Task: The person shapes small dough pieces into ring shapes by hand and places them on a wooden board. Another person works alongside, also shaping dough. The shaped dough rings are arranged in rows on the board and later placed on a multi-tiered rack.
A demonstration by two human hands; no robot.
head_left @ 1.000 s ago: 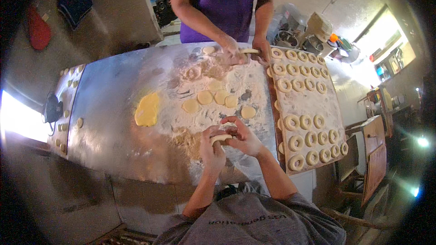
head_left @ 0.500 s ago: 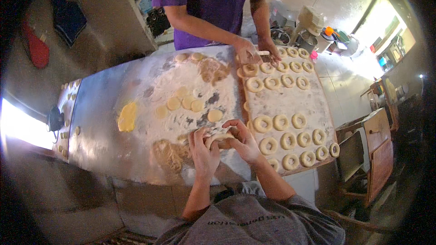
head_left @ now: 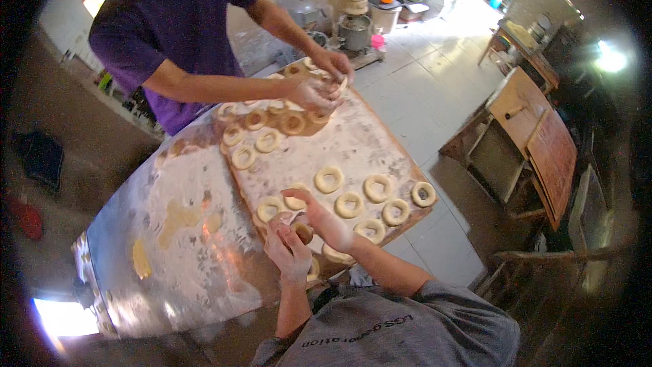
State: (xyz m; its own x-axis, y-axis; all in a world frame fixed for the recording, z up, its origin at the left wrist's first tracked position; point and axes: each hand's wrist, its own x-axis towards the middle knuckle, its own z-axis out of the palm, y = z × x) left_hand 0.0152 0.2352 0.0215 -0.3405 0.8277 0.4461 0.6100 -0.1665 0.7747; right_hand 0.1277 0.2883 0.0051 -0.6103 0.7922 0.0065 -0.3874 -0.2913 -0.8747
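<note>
Close together, my left hand (head_left: 288, 248) and my right hand (head_left: 327, 223) are over the near left corner of a floured board (head_left: 367, 143). The curled fingers of my left hand pinch a pale piece of dough (head_left: 292, 217), mostly covered by fingers. My right hand grips its other side, forefinger stretched out across it. Beside and partly beneath my hands lie dough rings, one at their left (head_left: 269, 210) and one just ahead (head_left: 329, 180). A co-worker in a purple shirt (head_left: 183, 41) leans over the far end, both hands (head_left: 322, 88) at another piece of dough.
Left of the board stretches a metal table (head_left: 197, 258) dusted with flour, with a yellow smear (head_left: 140, 259) on it. More dough rings (head_left: 267, 140) stand in rows at the board's far left. Wooden furniture (head_left: 536, 139) stands on the right. Pots (head_left: 354, 30) are by the back wall.
My view has swung right, and my hands have moved from the metal table to the board with the dough. The co-worker's hands are still at the board's far end.
</note>
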